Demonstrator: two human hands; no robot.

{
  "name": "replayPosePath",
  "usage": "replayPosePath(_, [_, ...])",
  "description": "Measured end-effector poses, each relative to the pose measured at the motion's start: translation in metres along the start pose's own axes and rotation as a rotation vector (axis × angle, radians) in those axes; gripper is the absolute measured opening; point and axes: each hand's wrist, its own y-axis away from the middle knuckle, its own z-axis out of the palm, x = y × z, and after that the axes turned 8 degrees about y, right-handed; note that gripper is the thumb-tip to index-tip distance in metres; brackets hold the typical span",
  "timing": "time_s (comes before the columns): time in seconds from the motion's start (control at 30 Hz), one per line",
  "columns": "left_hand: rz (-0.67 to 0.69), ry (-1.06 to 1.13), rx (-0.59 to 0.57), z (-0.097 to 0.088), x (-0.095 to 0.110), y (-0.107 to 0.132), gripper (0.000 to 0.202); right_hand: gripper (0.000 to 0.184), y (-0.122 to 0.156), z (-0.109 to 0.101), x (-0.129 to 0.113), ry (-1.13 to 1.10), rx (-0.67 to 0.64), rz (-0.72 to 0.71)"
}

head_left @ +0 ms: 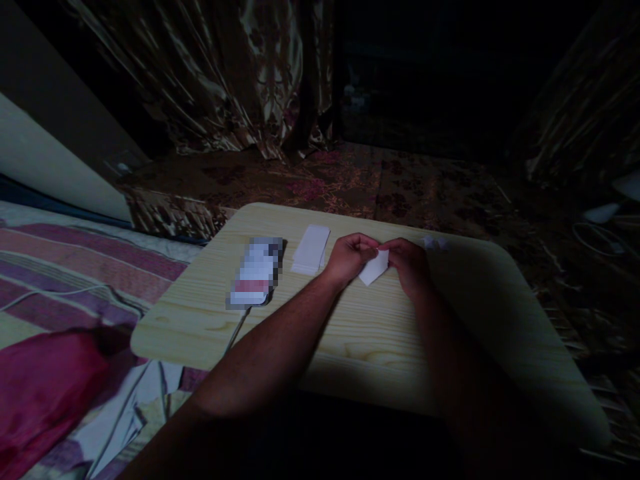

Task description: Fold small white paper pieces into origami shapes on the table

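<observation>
A small white piece of paper (375,268) is held just above the light wooden table (350,327), near its far middle. My left hand (350,257) pinches its upper left edge with closed fingers. Gripping the right side of the same paper is my right hand (411,265), fingers also closed. The two hands nearly touch over the sheet. The room is dim and the right hand lies in shadow.
A stack of white paper slips (311,249) lies left of my hands. Further left a phone (256,273) with a cable rests on the table. Small paper bits (434,243) sit at the far right. A striped blanket (60,267) and red cloth (45,387) lie left.
</observation>
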Motion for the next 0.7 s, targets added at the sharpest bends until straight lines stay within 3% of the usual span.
replayPosePath(0.33, [-0.026, 0.011, 0.001, -0.0015, 0.0011, -0.0011, 0.025, 0.015, 0.0039, -0.0013, -0.0079, 0.203, 0.111, -0.06])
replayPosePath(0.43, [-0.024, 0.018, 0.001, -0.0003, 0.0012, 0.0003, 0.025, 0.016, 0.0032, -0.0012, -0.0066, 0.146, 0.135, -0.067])
replayPosePath(0.57, [0.047, 0.001, 0.082, 0.0013, 0.0013, 0.001, 0.025, 0.019, 0.0011, 0.0009, -0.0044, -0.037, 0.119, -0.016])
replayPosePath(0.7, [0.119, -0.031, 0.159, 0.0018, 0.0011, 0.0002, 0.026, 0.023, 0.0011, 0.0028, -0.0046, 0.042, 0.062, 0.019])
